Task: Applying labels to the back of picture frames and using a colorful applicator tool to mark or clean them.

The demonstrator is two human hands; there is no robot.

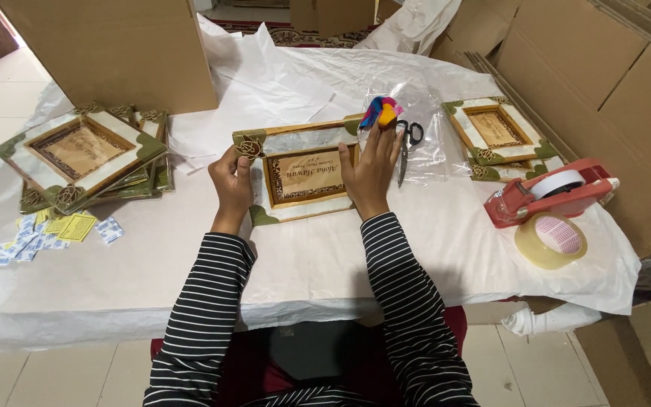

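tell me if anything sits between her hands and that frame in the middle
Nothing visible does. The left hand grips the frame at its left corner, and the right hand lies flat on its right side. The scissors lie just right of it.

Both arms in black-and-white striped sleeves, reaching forward from the bottom edge, forearms converging slightly toward the decorated frame (303,175). Sleeves end at the wrists; hands bare.

Left hand (232,181): at the frame's left edge, back of hand facing the camera, fingers curled, thumb and fingertips pinching the frame's near-left corner area. Wrist roughly straight, in line with the forearm.

Right hand (371,172): on the frame's right side, palm down, fingers extended and spread lightly, pointing away from the body toward the frame's far-right corner. Fingertips reach past the frame's far edge. Wrist slightly bent inward.

Hands well apart, one per frame end.
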